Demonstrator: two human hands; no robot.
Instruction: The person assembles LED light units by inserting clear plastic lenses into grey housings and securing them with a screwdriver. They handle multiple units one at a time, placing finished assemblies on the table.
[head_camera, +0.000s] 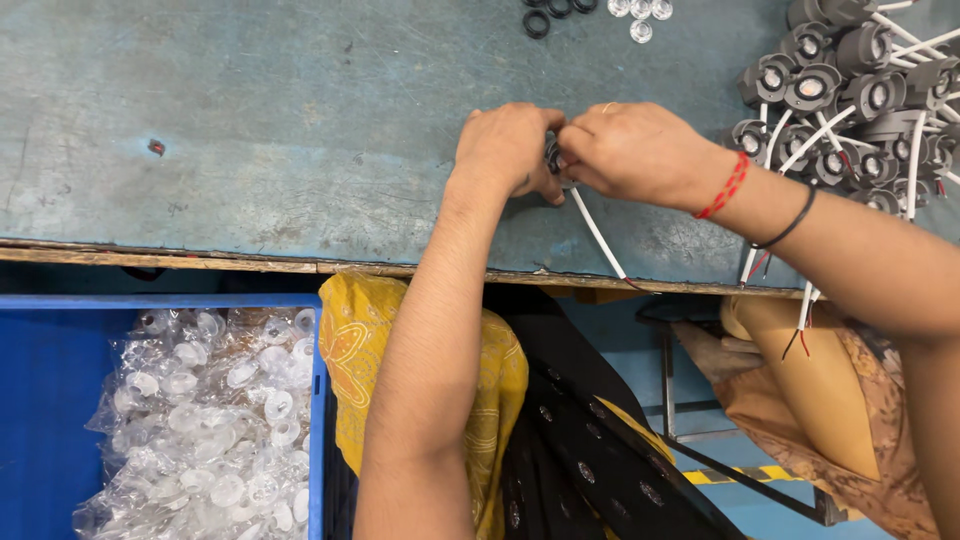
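Hands meet at the middle of the worn blue-green desk (250, 120): the left hand (505, 150) and the right hand (630, 150) are both curled tight around one small dark round plastic fitting (552, 155), mostly hidden between the fingers, its white cable (597, 235) trailing toward five o'clock. At two o'clock lies a heap of grey round fittings with white cables (850, 100). At eight o'clock a blue plastic crate (50, 400) holds clear plastic lenses in bags (210, 420).
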